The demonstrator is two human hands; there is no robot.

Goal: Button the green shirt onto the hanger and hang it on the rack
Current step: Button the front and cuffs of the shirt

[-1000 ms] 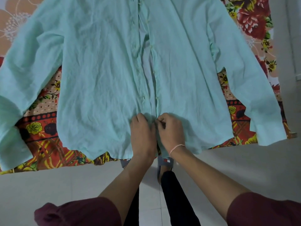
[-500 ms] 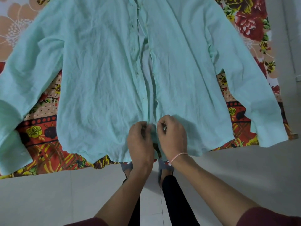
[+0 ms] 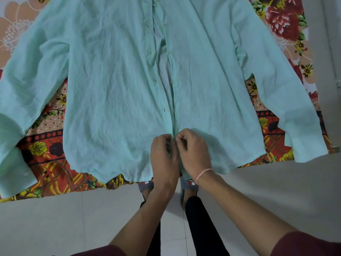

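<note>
The pale green shirt (image 3: 114, 85) lies spread front-up on a floral bed cover, sleeves out to both sides, its front placket gaping open up the middle. My left hand (image 3: 163, 159) pinches the left placket edge near the hem. My right hand (image 3: 194, 152), with a pink thread at the wrist, pinches the right placket edge against it. Both hands meet at the lowest part of the opening. The hanger and the rack are not in view.
The floral bed cover (image 3: 53, 163) in red, orange and yellow ends at an edge just below the shirt hem. Grey tiled floor (image 3: 64, 224) lies below it. My feet in slippers (image 3: 190, 183) stand at the bed's edge.
Both hands have shifted slightly up the placket and curled tighter, now pinching the two edges together at the bottom of the opening. The shirt itself has stayed in place.
</note>
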